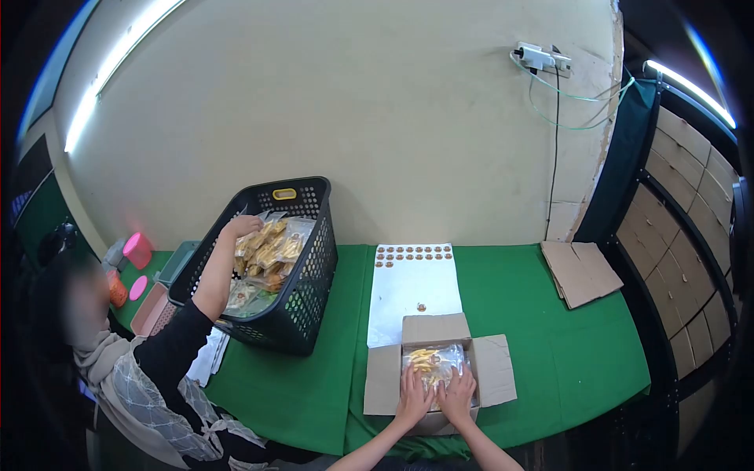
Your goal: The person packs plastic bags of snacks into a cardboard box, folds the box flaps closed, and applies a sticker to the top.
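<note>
An open cardboard box [383, 388] stands at the front of the table with its flaps folded outward. Inside it lies a clear plastic packet of yellow snack pieces [425, 359]. My left hand [415, 392] rests on the packet's near left part, fingers stretched forward. Beside it, my right hand [457, 390] touches the packet's near right part with its fingers extended and apart. What lies beneath this packet is hidden.
A black perforated basket [305, 314] full of snack packets stands at left; a co-worker's hand [245, 225] reaches in. Behind the box lies a white sheet with round stickers [412, 286]. Flattened cardboard [580, 271] lies at right on the green cloth [550, 369].
</note>
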{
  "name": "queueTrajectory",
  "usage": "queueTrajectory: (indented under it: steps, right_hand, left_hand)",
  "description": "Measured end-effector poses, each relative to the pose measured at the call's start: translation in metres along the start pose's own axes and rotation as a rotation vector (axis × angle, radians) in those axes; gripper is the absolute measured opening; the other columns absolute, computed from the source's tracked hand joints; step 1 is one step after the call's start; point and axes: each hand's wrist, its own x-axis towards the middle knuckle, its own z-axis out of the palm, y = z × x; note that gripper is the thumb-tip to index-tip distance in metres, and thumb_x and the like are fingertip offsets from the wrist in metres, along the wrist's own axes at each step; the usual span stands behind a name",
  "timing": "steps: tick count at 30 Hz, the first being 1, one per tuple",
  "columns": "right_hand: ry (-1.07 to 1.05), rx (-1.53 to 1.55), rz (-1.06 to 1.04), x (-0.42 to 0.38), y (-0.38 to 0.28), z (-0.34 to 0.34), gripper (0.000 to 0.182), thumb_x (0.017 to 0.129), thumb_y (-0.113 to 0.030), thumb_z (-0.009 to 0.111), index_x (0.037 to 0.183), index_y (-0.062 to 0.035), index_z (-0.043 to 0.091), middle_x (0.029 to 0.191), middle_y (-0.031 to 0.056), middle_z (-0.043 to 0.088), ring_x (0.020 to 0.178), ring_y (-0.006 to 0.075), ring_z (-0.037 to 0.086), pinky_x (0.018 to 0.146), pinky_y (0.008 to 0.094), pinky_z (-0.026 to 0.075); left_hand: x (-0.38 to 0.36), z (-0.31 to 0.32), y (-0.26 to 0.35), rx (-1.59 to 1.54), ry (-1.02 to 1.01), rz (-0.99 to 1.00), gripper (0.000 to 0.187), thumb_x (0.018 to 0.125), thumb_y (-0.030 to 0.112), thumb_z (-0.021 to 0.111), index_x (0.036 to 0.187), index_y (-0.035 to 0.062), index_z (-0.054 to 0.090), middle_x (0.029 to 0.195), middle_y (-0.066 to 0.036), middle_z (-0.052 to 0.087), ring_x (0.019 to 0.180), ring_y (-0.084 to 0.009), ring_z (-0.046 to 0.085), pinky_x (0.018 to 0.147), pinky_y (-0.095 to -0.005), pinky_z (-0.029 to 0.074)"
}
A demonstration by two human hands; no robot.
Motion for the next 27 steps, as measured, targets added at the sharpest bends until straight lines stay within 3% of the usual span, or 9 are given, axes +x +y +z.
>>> queueTrajectory:
  steps: [3,7,11,17,19,20,25,27]
  right_hand:
    - [0.029,0.030,0.055,-0.003,-0.001,-0.002,0.045,0.076,-0.016,0.056,0.112,0.0058,0.041,0.120,0.0247,0.036,0.110,0.0377,0.036,0.091,0.0454,0.028]
    - [0.052,0.042,0.038,-0.003,0.001,0.001,0.039,0.076,-0.013,0.054,0.109,0.0058,0.042,0.117,0.0236,0.037,0.109,0.0375,0.036,0.091,0.0453,0.028]
    - [0.061,0.068,0.041,-0.003,-0.001,0.000,0.035,0.076,-0.011,0.052,0.106,0.0046,0.044,0.113,0.0223,0.040,0.107,0.0372,0.037,0.091,0.0450,0.028]
    - [0.104,0.089,0.052,-0.003,-0.001,0.009,0.032,0.072,-0.006,0.053,0.102,0.0034,0.046,0.109,0.0210,0.043,0.104,0.0367,0.039,0.089,0.0450,0.029]
    - [0.119,0.091,0.076,-0.001,-0.008,0.003,0.031,0.072,-0.006,0.053,0.101,0.0029,0.047,0.108,0.0209,0.044,0.103,0.0363,0.040,0.089,0.0444,0.029]
    - [0.132,0.005,0.001,0.001,-0.013,-0.007,0.031,0.078,-0.016,0.053,0.102,0.0036,0.051,0.104,0.0232,0.049,0.097,0.0388,0.045,0.085,0.0436,0.036]
    - [0.044,-0.032,0.059,0.002,-0.014,-0.002,0.037,0.079,-0.018,0.051,0.107,0.0062,0.047,0.106,0.0256,0.047,0.100,0.0410,0.043,0.087,0.0461,0.034]
    - [-0.002,-0.095,0.083,0.003,-0.019,-0.002,0.038,0.080,-0.019,0.050,0.108,0.0059,0.047,0.107,0.0261,0.047,0.101,0.0409,0.043,0.088,0.0468,0.034]
  left_hand:
    - [-0.002,-0.010,-0.007,-0.274,0.043,0.064,0.049,0.078,0.016,0.053,0.120,-0.0031,0.036,0.124,-0.021,0.034,0.118,-0.0374,0.030,0.098,-0.0444,0.026]
    - [-0.010,-0.052,-0.017,-0.213,0.097,0.041,0.045,0.076,0.012,0.056,0.117,-0.0003,0.039,0.121,-0.019,0.037,0.114,-0.0344,0.034,0.096,-0.0410,0.029]
    - [-0.001,-0.128,-0.043,-0.147,0.292,-0.083,0.045,0.075,0.010,0.056,0.116,-0.0001,0.040,0.119,-0.017,0.038,0.113,-0.0333,0.036,0.096,-0.0412,0.029]
    - [0.036,-0.252,-0.078,0.187,0.748,-0.092,0.042,0.076,0.006,0.052,0.116,0.0012,0.041,0.119,-0.013,0.043,0.121,-0.0337,0.032,0.101,-0.0514,0.017]
    - [0.047,-0.277,-0.095,0.252,0.806,-0.069,0.042,0.078,0.011,0.050,0.117,0.0006,0.041,0.121,-0.013,0.042,0.122,-0.0333,0.031,0.101,-0.0508,0.015]
    - [0.053,-0.289,-0.104,0.285,0.816,-0.068,0.042,0.079,0.012,0.050,0.118,0.0004,0.041,0.122,-0.013,0.042,0.122,-0.0331,0.030,0.101,-0.0508,0.014]
    - [0.078,-0.338,-0.149,0.311,0.832,-0.183,0.047,0.077,0.018,0.050,0.120,0.0020,0.040,0.124,-0.011,0.041,0.124,-0.0329,0.028,0.102,-0.0510,0.010]
    - [0.084,-0.339,-0.162,0.204,0.845,-0.162,0.038,0.075,0.024,0.050,0.110,0.0076,0.049,0.119,-0.009,0.044,0.124,-0.0351,0.025,0.101,-0.0529,0.007]
